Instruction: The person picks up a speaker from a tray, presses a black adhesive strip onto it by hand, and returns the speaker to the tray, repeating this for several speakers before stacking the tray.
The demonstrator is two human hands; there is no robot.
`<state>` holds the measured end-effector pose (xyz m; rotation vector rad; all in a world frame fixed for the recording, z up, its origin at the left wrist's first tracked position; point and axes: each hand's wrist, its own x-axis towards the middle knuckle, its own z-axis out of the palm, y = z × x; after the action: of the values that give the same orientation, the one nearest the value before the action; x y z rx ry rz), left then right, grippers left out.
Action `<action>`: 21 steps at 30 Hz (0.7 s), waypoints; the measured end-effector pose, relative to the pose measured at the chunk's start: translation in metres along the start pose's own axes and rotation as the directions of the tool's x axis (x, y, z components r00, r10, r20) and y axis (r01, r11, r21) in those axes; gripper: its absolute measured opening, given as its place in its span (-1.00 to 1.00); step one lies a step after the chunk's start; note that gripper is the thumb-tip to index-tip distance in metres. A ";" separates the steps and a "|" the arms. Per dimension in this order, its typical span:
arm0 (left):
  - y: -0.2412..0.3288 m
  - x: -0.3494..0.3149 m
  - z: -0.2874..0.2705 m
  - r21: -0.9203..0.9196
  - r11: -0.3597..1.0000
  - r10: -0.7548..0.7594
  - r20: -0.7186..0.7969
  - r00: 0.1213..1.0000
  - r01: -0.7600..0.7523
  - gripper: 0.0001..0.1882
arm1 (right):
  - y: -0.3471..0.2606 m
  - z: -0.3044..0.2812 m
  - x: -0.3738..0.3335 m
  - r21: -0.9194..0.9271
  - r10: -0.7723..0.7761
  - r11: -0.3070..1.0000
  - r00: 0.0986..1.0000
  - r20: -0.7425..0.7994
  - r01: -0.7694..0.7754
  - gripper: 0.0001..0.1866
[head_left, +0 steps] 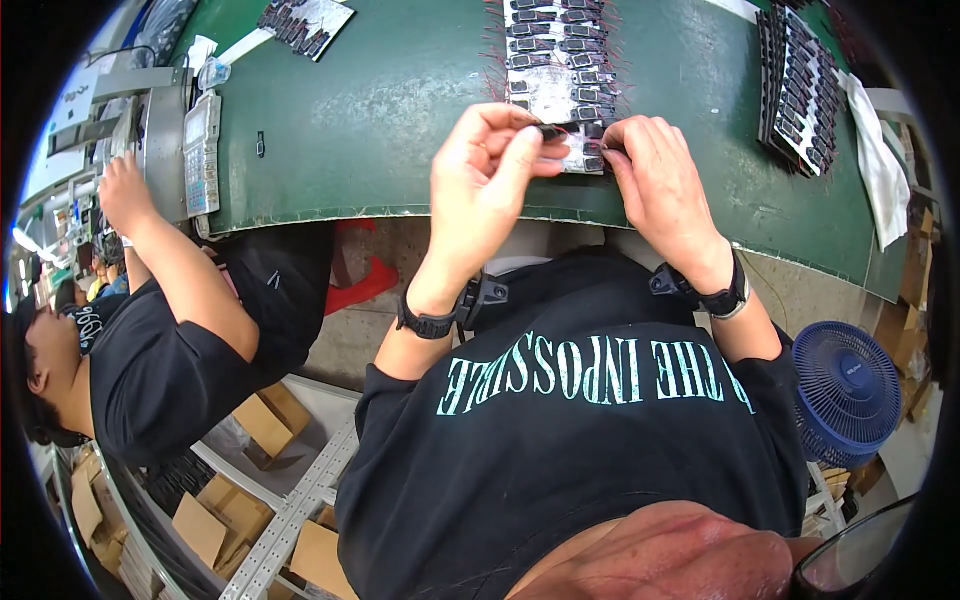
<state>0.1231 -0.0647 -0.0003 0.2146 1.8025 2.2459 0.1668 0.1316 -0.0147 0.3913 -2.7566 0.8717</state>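
Two bare hands meet at the near end of a white sheet (556,95) lying on the green table (380,120). The left hand (482,175) pinches a small black component (551,131) between thumb and forefinger, the other fingers loosely curled. The right hand (655,180) has its fingertips pressed down on the sheet's near right corner, among the parts there; whether it grips one of them I cannot tell. The held component is a small, dark, oblong piece, like the many set in rows on the sheet, each with thin red wires sticking out at the sheet's edges. Further right on the table leans a stack of similar loaded sheets (797,85), with a white cloth (878,165) beside it. Far left lies another small sheet of parts (305,22). At the left, a co-worker's hand (125,190) reaches toward a grey machine (160,125). Near right stands a blue fan (845,392); cardboard boxes (265,420) sit below left.
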 end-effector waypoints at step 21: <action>-0.010 -0.004 0.013 0.549 0.834 0.047 0.024 0.999 -0.052 -0.87 | 0.032 -0.015 -0.025 0.505 0.348 0.848 0.888 -0.303 -0.160 -0.87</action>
<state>0.1316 -0.0513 -0.0068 0.3780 2.4234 1.6844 0.1826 0.1696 -0.0270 -0.0891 -2.2405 1.5136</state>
